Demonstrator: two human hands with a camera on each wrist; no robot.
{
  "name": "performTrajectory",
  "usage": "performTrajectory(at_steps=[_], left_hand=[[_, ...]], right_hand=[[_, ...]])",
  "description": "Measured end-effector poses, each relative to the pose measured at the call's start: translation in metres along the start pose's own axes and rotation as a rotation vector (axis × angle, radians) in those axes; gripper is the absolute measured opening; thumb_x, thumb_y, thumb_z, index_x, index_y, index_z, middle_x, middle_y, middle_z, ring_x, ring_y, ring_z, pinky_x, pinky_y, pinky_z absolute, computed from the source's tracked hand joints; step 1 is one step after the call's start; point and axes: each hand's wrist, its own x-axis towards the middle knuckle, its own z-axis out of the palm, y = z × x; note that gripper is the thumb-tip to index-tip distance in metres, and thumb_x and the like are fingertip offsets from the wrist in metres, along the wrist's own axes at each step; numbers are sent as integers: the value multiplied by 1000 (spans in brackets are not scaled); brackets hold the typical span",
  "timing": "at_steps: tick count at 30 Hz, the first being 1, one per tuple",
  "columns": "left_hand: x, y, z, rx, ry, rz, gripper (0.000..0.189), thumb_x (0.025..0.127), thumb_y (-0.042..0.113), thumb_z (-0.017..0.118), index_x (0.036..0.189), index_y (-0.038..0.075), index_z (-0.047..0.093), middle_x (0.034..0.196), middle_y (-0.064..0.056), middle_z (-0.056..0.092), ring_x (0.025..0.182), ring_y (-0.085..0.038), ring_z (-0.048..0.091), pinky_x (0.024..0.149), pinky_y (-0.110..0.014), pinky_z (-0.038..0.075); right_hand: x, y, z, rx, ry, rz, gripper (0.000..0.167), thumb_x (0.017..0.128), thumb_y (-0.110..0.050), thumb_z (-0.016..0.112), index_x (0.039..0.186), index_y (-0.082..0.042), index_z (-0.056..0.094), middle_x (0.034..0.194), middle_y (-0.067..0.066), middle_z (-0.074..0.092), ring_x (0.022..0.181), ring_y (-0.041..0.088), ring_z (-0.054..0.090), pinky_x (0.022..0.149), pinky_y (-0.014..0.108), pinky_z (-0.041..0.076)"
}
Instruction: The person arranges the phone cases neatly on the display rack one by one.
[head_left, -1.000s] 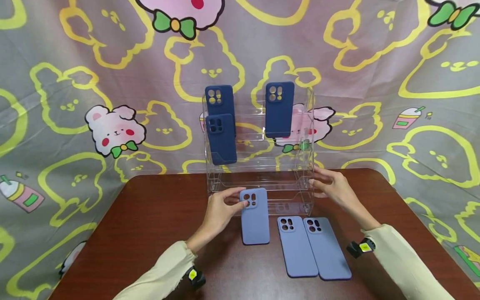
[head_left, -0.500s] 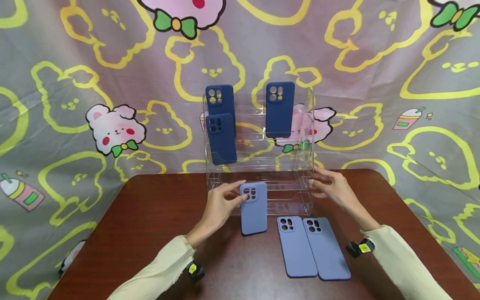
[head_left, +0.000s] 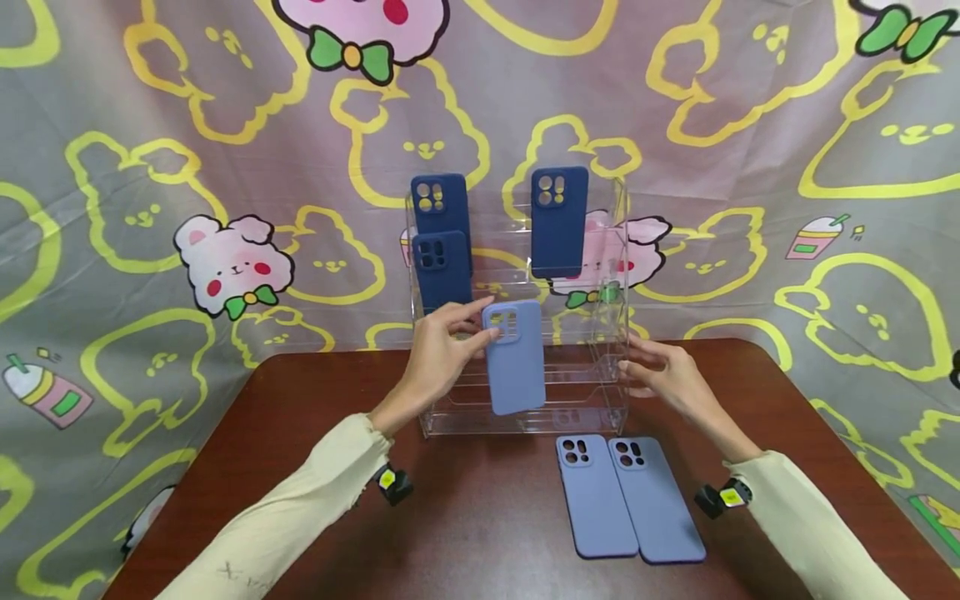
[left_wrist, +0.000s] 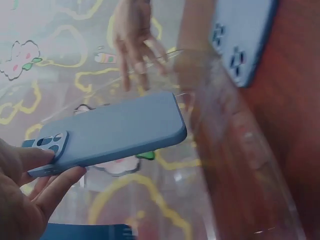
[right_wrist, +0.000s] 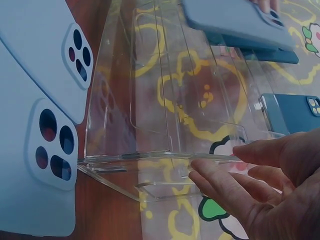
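Note:
In the head view my left hand (head_left: 438, 350) pinches a light blue phone case (head_left: 517, 367) by its camera-cutout end, thumb at the cutouts. The case is raised in front of a clear tiered acrylic rack (head_left: 517, 423), overlapping its middle tiers. My right hand (head_left: 667, 375) is at the rack's right side; in the right wrist view its fingertips (right_wrist: 200, 167) lie right at the side edge, fingers extended. Dark blue phone cases stand on the rack: an upper left one (head_left: 450, 200), one below it (head_left: 444, 279) partly hidden by my left hand, and an upper right one (head_left: 561, 225).
Two more light blue cases, a left one (head_left: 596, 500) and a right one (head_left: 656, 500), lie side by side on the brown table (head_left: 465, 533) in front of the rack. A cartoon-patterned cloth (head_left: 255, 100) hangs behind the table.
My left hand has lifted the light blue phone case from low near the tabletop up to the rack's middle tiers. The right hand has stayed at the rack's side.

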Motion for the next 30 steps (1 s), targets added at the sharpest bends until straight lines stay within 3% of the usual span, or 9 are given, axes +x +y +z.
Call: performTrajectory(at_steps=[4, 9, 14, 17, 22, 25, 30], left_hand=[[24, 12, -1, 60, 8, 53, 44, 92, 10, 82, 135, 8, 72, 109, -14, 70, 97, -28, 74, 72, -29, 63], [48, 22, -2, 64, 14, 100, 44, 93, 12, 81, 135, 8, 72, 109, -12, 70, 94, -25, 69, 77, -36, 63], [68, 27, -3, 67, 47, 139, 43, 93, 11, 81, 135, 7, 71, 107, -13, 70, 92, -28, 67, 78, -35, 56], [79, 26, -4, 52, 91, 155, 44, 93, 10, 81, 135, 6, 71, 108, -15, 70, 94, -30, 69, 86, -36, 55], [93, 23, -4, 13, 167, 178, 45, 92, 8, 81, 136, 4, 70, 110, -17, 71, 96, -31, 71, 100, -49, 54], [97, 20, 1, 0, 178, 193, 46, 92, 8, 81, 136, 3, 69, 110, -18, 71, 97, -31, 71, 99, -51, 54], [100, 14, 14, -24, 196, 234, 45, 92, 3, 80, 135, -1, 68, 112, -20, 69, 97, -32, 73, 91, -42, 62]], right_hand=[[1, 1, -1, -5, 11, -7, 57, 103, -4, 65, 156, 3, 44, 144, 36, 55, 95, 31, 78, 73, 37, 66], [1, 0, 0, 8, 9, -22, 57, 102, -2, 65, 155, 4, 44, 146, 36, 53, 95, 27, 78, 71, 34, 66], [-1, 1, 2, -25, 25, -34, 56, 102, -2, 65, 155, 3, 45, 147, 35, 53, 93, 25, 78, 70, 33, 66], [-1, 0, 4, -41, 41, -41, 56, 102, -2, 65, 154, 5, 45, 146, 35, 53, 91, 27, 78, 69, 32, 66], [-2, -1, 6, -39, 59, -55, 56, 102, -1, 66, 154, 5, 46, 146, 35, 53, 92, 34, 78, 69, 32, 66], [-3, -1, 6, -35, 65, -57, 56, 101, 0, 66, 154, 5, 46, 141, 36, 56, 90, 33, 78, 69, 32, 66], [-3, 1, 6, -23, 67, -69, 56, 101, 2, 65, 153, 6, 46, 138, 37, 58, 91, 35, 78, 69, 33, 66]])
